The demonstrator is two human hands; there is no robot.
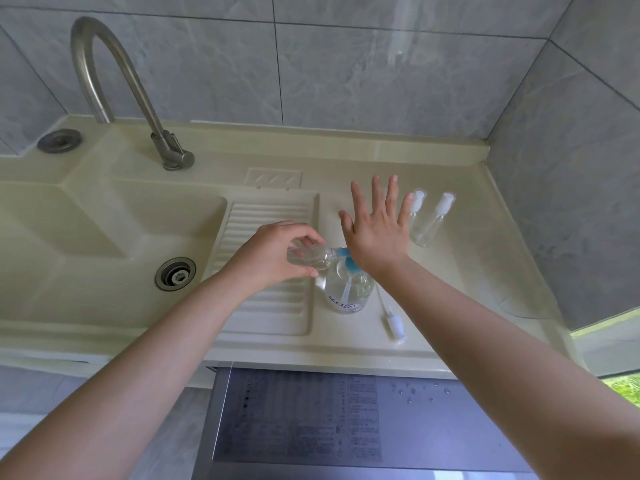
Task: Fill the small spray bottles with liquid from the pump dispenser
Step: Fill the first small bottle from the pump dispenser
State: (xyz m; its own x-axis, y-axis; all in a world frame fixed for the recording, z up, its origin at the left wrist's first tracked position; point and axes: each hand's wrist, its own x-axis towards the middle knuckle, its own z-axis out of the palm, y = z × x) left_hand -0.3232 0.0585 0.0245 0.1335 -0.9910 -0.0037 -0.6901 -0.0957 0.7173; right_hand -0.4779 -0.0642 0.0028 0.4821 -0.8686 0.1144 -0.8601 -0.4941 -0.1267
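Observation:
A clear pump dispenser (348, 289) with a blue pump head (346, 255) stands on the cream counter (467, 271) in the middle. My left hand (273, 252) grips a small clear spray bottle (313, 258), uncapped and tilted on its side, its mouth against the blue nozzle. My right hand (379, 225) has straight, spread fingers, and the heel of its palm lies over the pump head. Two capped small spray bottles (427, 216) stand behind the right hand. A loose white spray cap with its tube (393, 322) lies on the counter in front of the dispenser.
A sink basin (104, 237) with a drain (175, 274) is on the left, with a ribbed washboard slope (273, 306) beside it and a curved metal tap (114, 81) at the back. Grey tiled walls close in behind and on the right. A grey appliance top (346, 427) lies below the counter edge.

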